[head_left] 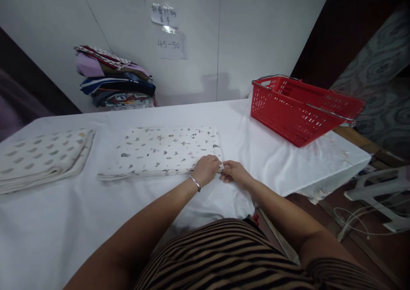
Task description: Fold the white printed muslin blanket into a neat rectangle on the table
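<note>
A white cloth with small printed figures (166,149) lies folded flat in layers on the white-covered table (128,221). My left hand (206,170), with a silver bracelet at the wrist, is closed on the cloth's near right corner. Just right of it, my right hand (235,171) pinches the edge of that same corner, thumb and fingers together. The fingertips of both hands almost meet there. What lies under the left fingers is hidden.
Another folded cloth with grey-green marks (41,153) lies at the left. A red plastic basket (288,110) stands at the back right. Folded clothes (115,80) are piled by the wall, below paper signs (171,44). A white plastic stool (378,191) stands beyond the table's right edge, near cables.
</note>
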The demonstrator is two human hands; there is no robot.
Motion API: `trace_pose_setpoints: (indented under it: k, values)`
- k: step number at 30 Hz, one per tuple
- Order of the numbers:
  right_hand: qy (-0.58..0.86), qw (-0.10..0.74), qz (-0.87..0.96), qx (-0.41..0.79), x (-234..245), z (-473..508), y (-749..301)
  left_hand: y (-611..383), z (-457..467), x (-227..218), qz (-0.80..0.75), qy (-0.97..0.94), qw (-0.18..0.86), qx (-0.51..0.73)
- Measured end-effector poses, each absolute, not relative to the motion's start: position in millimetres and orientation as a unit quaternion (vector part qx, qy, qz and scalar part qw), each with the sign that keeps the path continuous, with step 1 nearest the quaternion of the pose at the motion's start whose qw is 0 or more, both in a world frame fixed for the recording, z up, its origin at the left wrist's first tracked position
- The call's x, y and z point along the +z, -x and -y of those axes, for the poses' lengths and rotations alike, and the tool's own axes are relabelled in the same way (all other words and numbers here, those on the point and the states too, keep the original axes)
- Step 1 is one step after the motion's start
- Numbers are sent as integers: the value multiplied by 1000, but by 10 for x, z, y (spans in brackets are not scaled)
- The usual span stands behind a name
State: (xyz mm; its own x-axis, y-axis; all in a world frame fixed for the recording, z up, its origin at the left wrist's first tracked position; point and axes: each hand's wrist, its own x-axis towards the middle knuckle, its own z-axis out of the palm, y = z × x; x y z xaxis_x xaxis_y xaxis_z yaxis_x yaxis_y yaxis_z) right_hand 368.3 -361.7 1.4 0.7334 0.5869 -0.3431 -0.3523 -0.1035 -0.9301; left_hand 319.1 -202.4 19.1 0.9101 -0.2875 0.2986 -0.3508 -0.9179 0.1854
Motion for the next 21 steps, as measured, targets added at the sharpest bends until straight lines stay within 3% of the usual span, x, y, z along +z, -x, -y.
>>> trace_pose_setpoints:
  k: [21]
  values:
    - [636, 652, 96, 402, 102, 3655, -3707, -3221, 2081, 90, 188, -966, 54, 169]
